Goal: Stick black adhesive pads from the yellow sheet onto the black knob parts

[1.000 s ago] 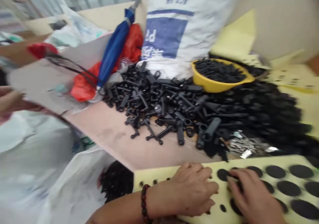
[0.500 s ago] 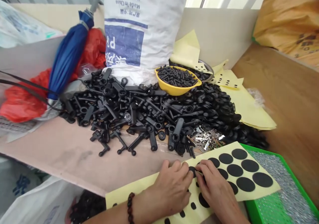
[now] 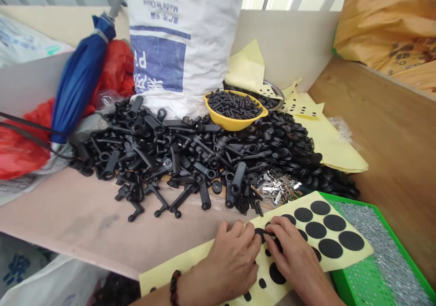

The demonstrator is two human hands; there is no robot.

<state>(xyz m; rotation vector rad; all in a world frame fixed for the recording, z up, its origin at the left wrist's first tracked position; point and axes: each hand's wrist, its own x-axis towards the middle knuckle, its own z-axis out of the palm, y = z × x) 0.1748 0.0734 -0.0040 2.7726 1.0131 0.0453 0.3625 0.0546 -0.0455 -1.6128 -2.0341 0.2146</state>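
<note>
A pale yellow sheet [image 3: 184, 261] of round black stickers [image 3: 316, 229] lies at the front of the table. My left hand [image 3: 231, 256], with a beaded bracelet at the wrist, rests on it with curled fingers. Its fingertips press by the edge of one black disc [image 3: 260, 234]; what lies under them is partly hidden. My right hand [image 3: 293, 254] meets it from the other side, thumb and index finger pinched at a dark sticker edge. Small black oval pieces [image 3: 262, 283] dot the sheet below the hands.
Behind the sheet spreads a pile of black plastic handles [image 3: 163, 147], with metal clips [image 3: 277, 188] at its front. A yellow bowl [image 3: 231, 123] holds black screw-like parts. A green tray [image 3: 354, 274] with small metal pieces stands right. A white sack [image 3: 204, 47] and blue umbrella [image 3: 80, 74] stand behind.
The view has shifted slightly, so most things sit a little further left. Both hands stay at the same spot on the sheet, with the right fingertips moving slightly at the sticker.
</note>
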